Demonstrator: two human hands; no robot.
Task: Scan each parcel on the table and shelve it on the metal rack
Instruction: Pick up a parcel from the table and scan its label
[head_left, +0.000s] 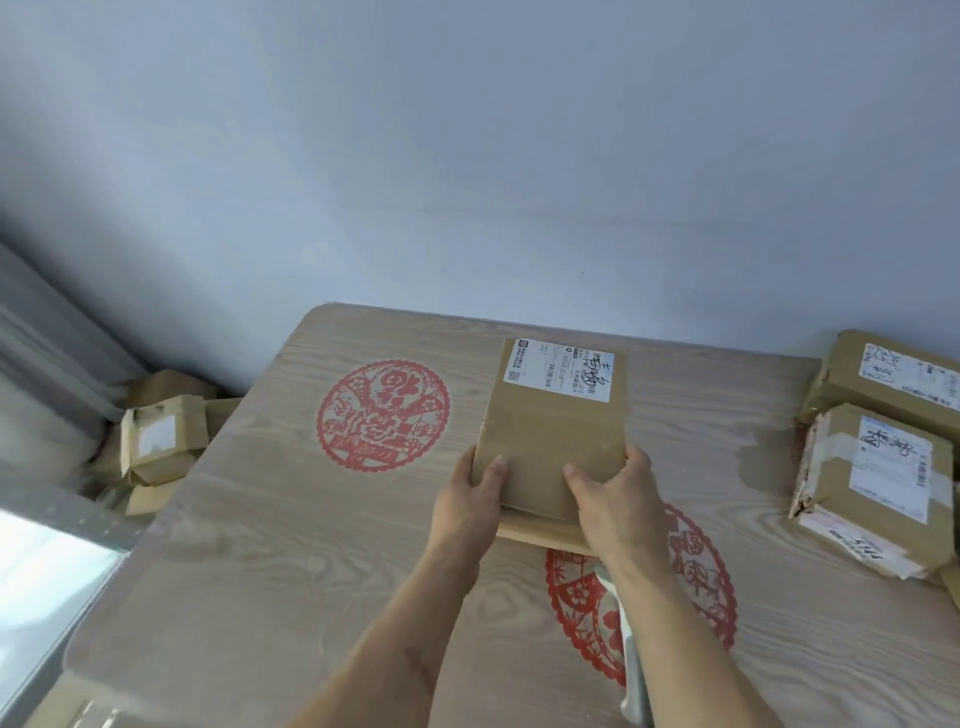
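A flat brown cardboard parcel (556, 426) with a white shipping label at its far end is held just above the wooden table (249, 519). My left hand (470, 499) grips its near left corner, thumb on top. My right hand (618, 499) grips the near right corner the same way. Two more taped parcels sit at the table's right edge, one nearer (872, 488) and one farther (893, 379), both with labels facing up.
Red paper-cut decorations lie on the tabletop, one at the left (383, 415) and one under my right forearm (691, 597). Several small cardboard boxes (156, 441) are piled on a grey metal rack (67, 514) at the left. A plain wall stands behind the table.
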